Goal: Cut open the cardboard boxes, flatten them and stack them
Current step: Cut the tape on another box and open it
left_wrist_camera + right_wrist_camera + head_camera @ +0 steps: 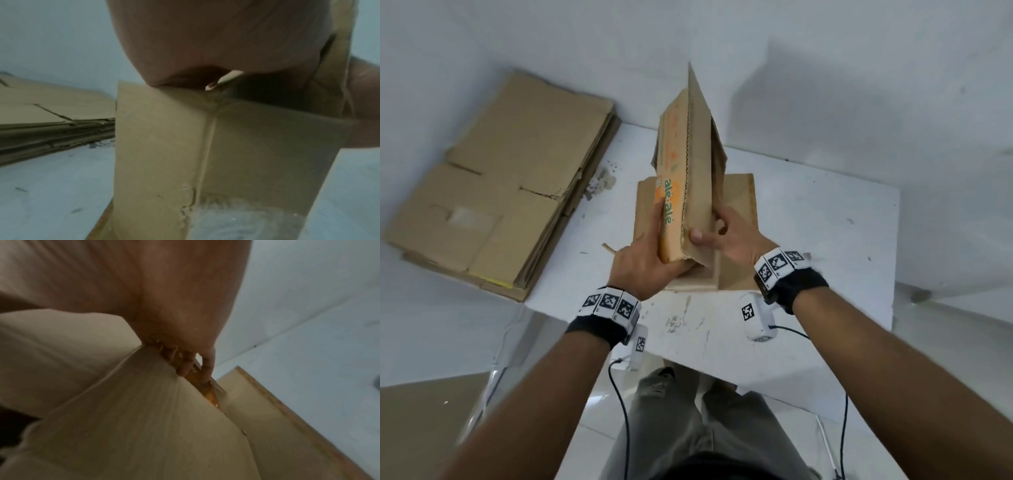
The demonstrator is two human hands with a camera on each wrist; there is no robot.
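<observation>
Over a white table, a person works on a printed cardboard box, held upright and nearly collapsed, its lower flaps splayed on the tabletop. The left hand clasps the box's near lower corner, fingers laid along the orange printed side, thumb under the edge. The right hand grips the opposite plain side, thumb pressed on the front edge and fingers curled round behind. The right wrist view shows fingertips hooked over a cardboard edge.

Much of the job looks done. A stack of flattened boxes lies at the table's far left corner, against the wall, several sheets deep, as the left wrist view of its layered edges confirms. The box in hand appears already cut open: its panels are folded close together and its bottom flaps hang loose, one carrying what seems to be a strip of clear tape, though blur there makes this uncertain.

What remains, judging by this moment, is to press the box fully flat and carry it leftward onto the stack. No knife or other cutting tool can be made out. Scraps of torn tape or paper lie on the table just beside the stack. Whether more boxes wait outside the views cannot be told.
</observation>
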